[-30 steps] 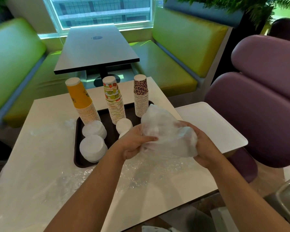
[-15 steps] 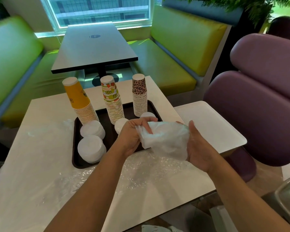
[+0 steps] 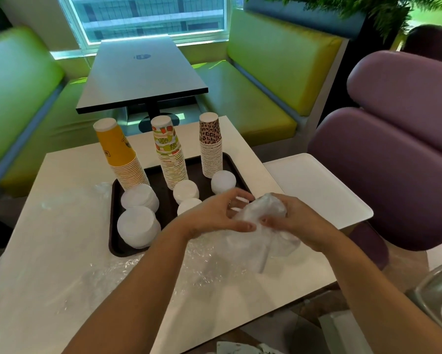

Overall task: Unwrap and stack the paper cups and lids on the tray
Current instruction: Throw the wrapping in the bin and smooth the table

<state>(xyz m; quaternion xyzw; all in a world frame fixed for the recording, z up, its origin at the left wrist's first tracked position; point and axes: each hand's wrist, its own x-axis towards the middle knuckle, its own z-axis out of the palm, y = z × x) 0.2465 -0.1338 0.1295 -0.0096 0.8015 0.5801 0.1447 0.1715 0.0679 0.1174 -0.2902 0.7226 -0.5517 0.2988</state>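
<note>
Gripping crumpled plastic wrap [image 3: 259,226], both hands [image 3: 255,218] hover over a white table [image 3: 61,251] between green booths [image 3: 265,80].

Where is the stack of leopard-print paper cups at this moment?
In the head view, the stack of leopard-print paper cups stands upside down at the far right corner of the dark brown tray, right of the fruit-print cup stack and behind a white lid stack.

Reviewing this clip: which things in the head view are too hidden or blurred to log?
- Contents of the plastic wrap: the cloudy film, left hand and right hand cover them.
- The near-right lid stack's lower part: behind the left hand.
- Print on the yellow cup stack: too small.
- The grey object at the right edge: cut off.
</note>
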